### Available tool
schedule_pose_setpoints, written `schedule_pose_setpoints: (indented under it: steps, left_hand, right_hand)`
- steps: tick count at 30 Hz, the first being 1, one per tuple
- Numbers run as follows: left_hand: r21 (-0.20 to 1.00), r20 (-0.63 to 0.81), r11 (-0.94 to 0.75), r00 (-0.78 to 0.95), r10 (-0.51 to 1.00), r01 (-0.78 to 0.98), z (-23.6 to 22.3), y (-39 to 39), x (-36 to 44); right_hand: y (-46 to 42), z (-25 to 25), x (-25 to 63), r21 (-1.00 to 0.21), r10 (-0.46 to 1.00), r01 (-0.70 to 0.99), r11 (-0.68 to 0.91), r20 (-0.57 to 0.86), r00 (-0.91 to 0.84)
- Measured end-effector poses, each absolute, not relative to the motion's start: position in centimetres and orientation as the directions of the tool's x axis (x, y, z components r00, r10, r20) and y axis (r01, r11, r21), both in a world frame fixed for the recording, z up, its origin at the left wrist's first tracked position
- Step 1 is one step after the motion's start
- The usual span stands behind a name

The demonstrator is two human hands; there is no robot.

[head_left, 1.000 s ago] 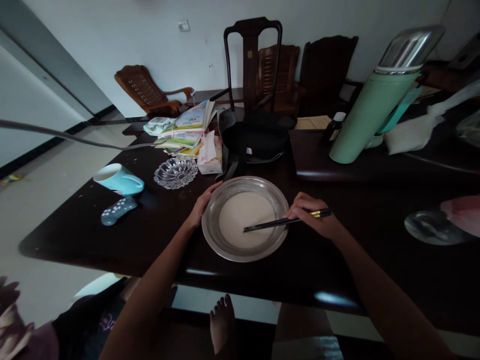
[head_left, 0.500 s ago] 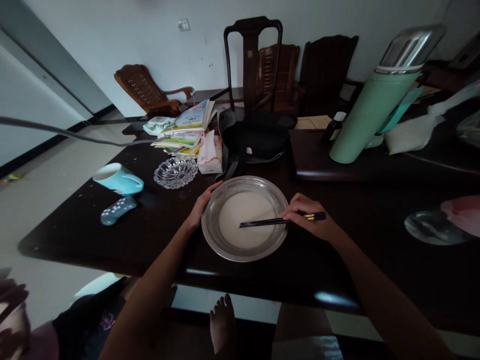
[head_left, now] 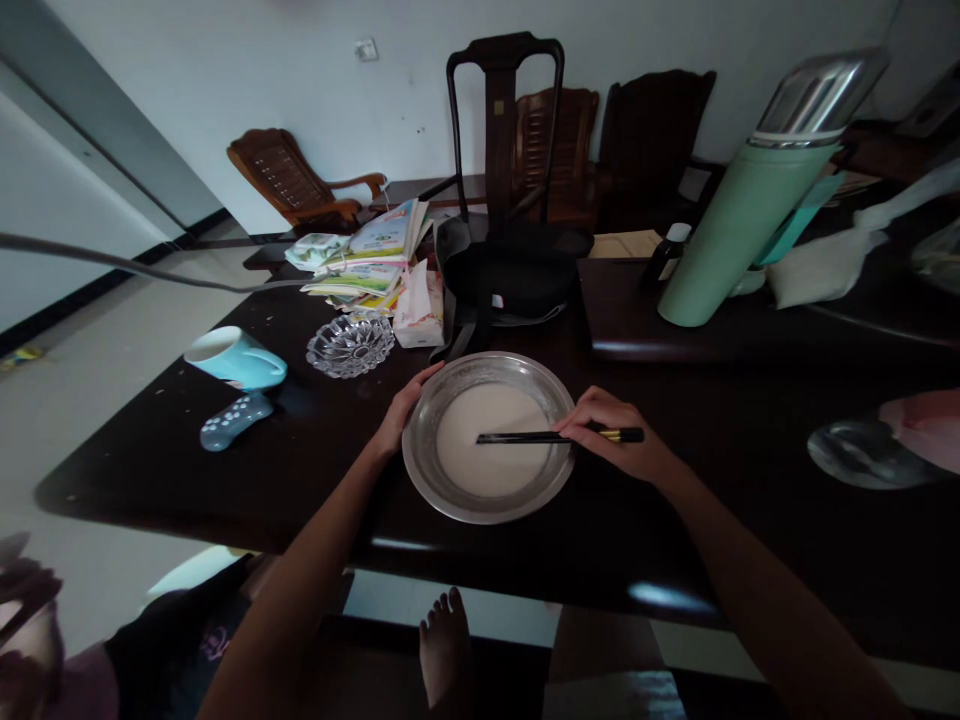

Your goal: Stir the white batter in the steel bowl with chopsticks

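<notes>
A round metal bowl (head_left: 427, 485) stands near the front edge of the dark table, holding a milky white liquid (head_left: 491, 472). Against its left side rests my left hand (head_left: 401, 415), fingers gripping the rim; some fingertips are hidden behind the bowl. My right hand (head_left: 611, 430), at the bowl's right rim, is closed around black chopsticks (head_left: 521, 437) with gold bands. They lie nearly level over the bowl, tips in the white liquid near its middle.
Left of the bowl are a glass dish (head_left: 350, 345), a light-blue mug (head_left: 238, 358) and a game controller (head_left: 236, 420). Behind stand a tissue pack (head_left: 420, 318), booklets (head_left: 375, 250) and a black bag (head_left: 517, 275). A green thermos (head_left: 742, 230) stands right. Another person's hand shows lower left.
The chopsticks and my right hand have shifted slightly left, and the tips sit a little farther from me in the liquid. My left hand stays on the bowl.
</notes>
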State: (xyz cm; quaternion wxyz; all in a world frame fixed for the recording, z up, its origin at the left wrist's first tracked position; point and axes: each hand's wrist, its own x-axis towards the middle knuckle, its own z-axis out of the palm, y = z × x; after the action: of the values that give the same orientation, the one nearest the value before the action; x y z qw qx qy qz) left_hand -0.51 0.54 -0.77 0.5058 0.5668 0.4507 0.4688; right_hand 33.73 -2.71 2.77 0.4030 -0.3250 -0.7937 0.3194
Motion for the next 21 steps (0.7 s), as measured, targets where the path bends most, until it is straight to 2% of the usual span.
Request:
schedule_pose_setpoints:
  steps: [3,7,10,14,17,21]
  left_hand:
    - [0.996,0.076,-0.082,0.149,0.986,0.035,-0.6,0.5,-0.4]
    - [0.996,0.079,-0.086,0.164,0.983,0.037,-0.5,0.4,-0.3]
    - [0.997,0.074,-0.078,0.164,0.984,0.019,-0.5,0.4,-0.3]
    - [0.995,0.075,-0.084,0.157,0.985,0.049,-0.3,0.3,-0.2]
    - [0.995,0.072,-0.082,0.156,0.985,0.058,-0.2,0.3,-0.2]
    - [0.996,0.071,-0.079,0.155,0.985,0.042,-0.5,0.5,-0.3]
  right_hand:
    - [-2.5,2.6,34.0,-0.740,0.768,0.283,0.610,0.463,-0.443]
    - [-2.3,2.9,35.3,-0.782,0.823,0.294,0.549,0.446,-0.351]
    - [-2.4,2.9,35.0,-0.798,0.812,0.257,0.545,0.426,-0.400]
    - [-2.6,2.5,33.8,-0.759,0.767,0.267,0.594,0.434,-0.473]
    - [-2.3,2.4,34.2,-0.743,0.785,0.304,0.597,0.461,-0.414]
    - [-2.2,2.8,35.3,-0.791,0.825,0.277,0.546,0.448,-0.345]
